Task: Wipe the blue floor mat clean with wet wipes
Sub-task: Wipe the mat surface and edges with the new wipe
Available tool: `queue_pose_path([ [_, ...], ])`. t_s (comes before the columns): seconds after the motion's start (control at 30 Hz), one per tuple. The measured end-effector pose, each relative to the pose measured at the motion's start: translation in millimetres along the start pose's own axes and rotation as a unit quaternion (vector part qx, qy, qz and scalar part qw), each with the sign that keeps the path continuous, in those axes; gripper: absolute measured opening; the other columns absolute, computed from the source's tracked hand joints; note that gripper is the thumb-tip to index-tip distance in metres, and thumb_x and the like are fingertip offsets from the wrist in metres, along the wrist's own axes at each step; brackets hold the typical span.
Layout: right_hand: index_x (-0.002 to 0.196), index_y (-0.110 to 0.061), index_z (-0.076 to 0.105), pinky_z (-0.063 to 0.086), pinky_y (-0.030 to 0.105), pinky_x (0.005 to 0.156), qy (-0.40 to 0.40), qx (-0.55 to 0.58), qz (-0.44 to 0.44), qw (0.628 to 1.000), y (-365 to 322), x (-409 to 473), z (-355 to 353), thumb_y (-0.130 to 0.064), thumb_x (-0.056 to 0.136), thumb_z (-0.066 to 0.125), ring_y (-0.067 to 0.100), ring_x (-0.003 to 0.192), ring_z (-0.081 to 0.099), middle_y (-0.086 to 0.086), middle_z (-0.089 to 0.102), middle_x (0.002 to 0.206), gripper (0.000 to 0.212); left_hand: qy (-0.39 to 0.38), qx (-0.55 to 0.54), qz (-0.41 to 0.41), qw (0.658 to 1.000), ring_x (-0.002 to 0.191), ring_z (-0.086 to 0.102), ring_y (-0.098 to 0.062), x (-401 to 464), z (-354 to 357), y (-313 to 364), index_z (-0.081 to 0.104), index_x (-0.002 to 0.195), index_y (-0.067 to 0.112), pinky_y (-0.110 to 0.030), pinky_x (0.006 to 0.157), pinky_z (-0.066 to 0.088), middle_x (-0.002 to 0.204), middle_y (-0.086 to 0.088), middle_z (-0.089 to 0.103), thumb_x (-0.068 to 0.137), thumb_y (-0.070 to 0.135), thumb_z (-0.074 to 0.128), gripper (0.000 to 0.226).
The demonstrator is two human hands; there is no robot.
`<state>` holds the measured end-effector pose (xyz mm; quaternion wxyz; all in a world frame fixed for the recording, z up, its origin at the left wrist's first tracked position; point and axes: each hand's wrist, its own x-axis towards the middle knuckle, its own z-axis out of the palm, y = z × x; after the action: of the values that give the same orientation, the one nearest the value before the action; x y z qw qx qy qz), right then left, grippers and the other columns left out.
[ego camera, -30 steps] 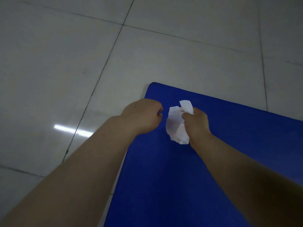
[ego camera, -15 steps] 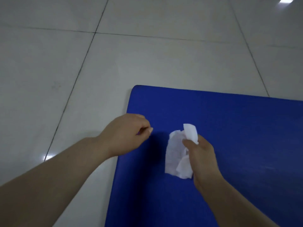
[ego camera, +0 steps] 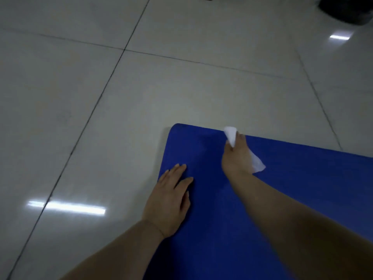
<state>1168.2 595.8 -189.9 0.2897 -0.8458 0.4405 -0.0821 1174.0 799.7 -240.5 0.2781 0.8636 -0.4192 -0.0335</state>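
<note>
The blue floor mat (ego camera: 302, 188) lies on the tiled floor and fills the lower right of the head view, its rounded corner at the upper left. My left hand (ego camera: 171, 201) rests flat on the mat's left edge with its fingers straight. My right hand (ego camera: 236, 158) is near the mat's far edge and holds a white wet wipe (ego camera: 231, 135) against the mat. Part of the wipe sticks out above the fingers and part to the right of the hand.
Pale glossy floor tiles (ego camera: 101, 118) with dark grout lines surround the mat on the left and far side. Light glare shows on them. A dark object (ego camera: 347, 9) sits on the floor at the top right corner.
My left hand opened and came down flat on the mat's left edge. My right hand carried the wipe away from me to the mat's far edge.
</note>
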Motion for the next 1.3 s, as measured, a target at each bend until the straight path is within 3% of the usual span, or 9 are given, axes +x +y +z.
queue_pose_path([
  [0.13,0.149,-0.013,0.019,0.010,0.041,0.117,-0.044,-0.189,-0.067,0.979,-52.9,3.0,57.0,-0.029,0.103,0.030,0.027,0.146,0.005,0.008,0.009,0.159,0.051,0.008,-0.041,0.011,0.999,0.136,0.039,-0.024,0.7,1.6,-5.8,0.061,0.126,0.011,-0.043,0.113,0.029,0.145,-0.010,0.046,0.091,0.023,0.043,0.041],
  [0.3,0.152,-0.022,0.018,-0.002,0.038,0.116,-0.207,-0.251,-0.394,0.859,-84.6,-4.5,73.0,-0.030,0.103,0.029,0.021,0.147,-0.002,-0.001,0.005,0.161,0.050,-0.010,-0.056,0.005,0.998,0.127,0.048,-0.024,3.2,-0.6,-8.2,0.061,0.128,0.013,-0.046,0.106,0.040,0.138,-0.006,0.052,0.091,0.023,0.043,0.042],
  [0.43,0.152,-0.023,0.015,-0.007,0.025,0.113,-0.274,-0.220,-0.444,0.824,-40.9,11.0,39.2,-0.019,0.103,0.034,0.005,0.143,-0.005,-0.010,-0.003,0.157,0.053,0.009,-0.028,0.009,1.000,0.133,0.042,-0.022,0.3,0.4,-7.8,0.065,0.120,0.015,-0.044,0.110,0.033,0.140,-0.006,0.051,0.086,0.025,0.046,0.040],
  [0.6,0.143,-0.020,0.032,0.013,0.018,0.113,-0.128,-0.120,-0.346,0.922,36.2,41.0,-19.0,-0.002,0.095,0.045,0.016,0.138,0.030,0.001,0.033,0.148,0.053,0.027,-0.033,0.009,0.999,0.133,0.042,-0.022,0.0,1.0,-7.4,0.066,0.119,0.016,-0.046,0.109,0.033,0.142,-0.006,0.049,0.087,0.025,0.045,0.039],
  [0.73,0.146,-0.008,0.029,0.024,0.042,0.111,-0.014,-0.200,-0.032,0.979,35.8,43.5,-12.5,-0.019,0.102,0.033,0.030,0.137,0.029,0.013,0.032,0.151,0.046,0.034,-0.037,0.008,0.999,0.134,0.041,-0.020,-0.3,2.0,-7.4,0.066,0.119,0.015,-0.042,0.111,0.032,0.142,-0.005,0.049,0.087,0.025,0.046,0.039],
  [0.83,0.142,-0.012,0.036,0.029,0.043,0.102,-0.028,-0.233,-0.138,0.962,-24.8,27.6,30.6,-0.031,0.098,0.021,0.030,0.132,0.033,0.011,0.035,0.148,0.050,0.026,-0.031,0.009,0.999,0.134,0.040,-0.020,0.0,1.6,-8.0,0.066,0.120,0.015,-0.044,0.111,0.030,0.142,-0.006,0.049,0.086,0.026,0.046,0.040],
  [1.07,0.150,-0.025,0.025,-0.001,0.039,0.118,-0.254,-0.206,-0.416,0.848,-51.9,10.7,49.2,-0.026,0.103,0.035,0.017,0.147,0.002,-0.001,0.007,0.161,0.048,0.029,-0.040,0.012,0.999,0.129,0.044,-0.022,1.3,-1.1,-6.9,0.066,0.118,0.012,-0.040,0.111,0.035,0.137,-0.009,0.054,0.085,0.024,0.047,0.040],
  [1.2,0.144,-0.033,0.026,0.017,0.044,0.113,-0.162,-0.141,-0.375,0.902,34.4,30.6,-9.6,-0.024,0.097,0.037,0.030,0.140,0.029,0.012,0.032,0.152,0.049,0.013,-0.039,0.001,0.999,0.133,0.041,-0.020,1.0,-1.1,-6.0,0.066,0.118,0.015,-0.035,0.112,0.027,0.142,-0.006,0.049,0.086,0.026,0.046,0.039],
  [1.3,0.146,-0.019,0.031,0.023,0.048,0.113,-0.054,-0.154,-0.163,0.973,75.1,37.3,-39.5,-0.012,0.100,0.043,0.035,0.138,0.031,0.016,0.034,0.150,0.048,0.007,-0.045,-0.012,0.999,0.133,0.041,-0.018,1.8,-2.9,-4.8,0.066,0.118,0.017,-0.036,0.111,0.027,0.142,-0.003,0.048,0.087,0.027,0.045,0.039],
])
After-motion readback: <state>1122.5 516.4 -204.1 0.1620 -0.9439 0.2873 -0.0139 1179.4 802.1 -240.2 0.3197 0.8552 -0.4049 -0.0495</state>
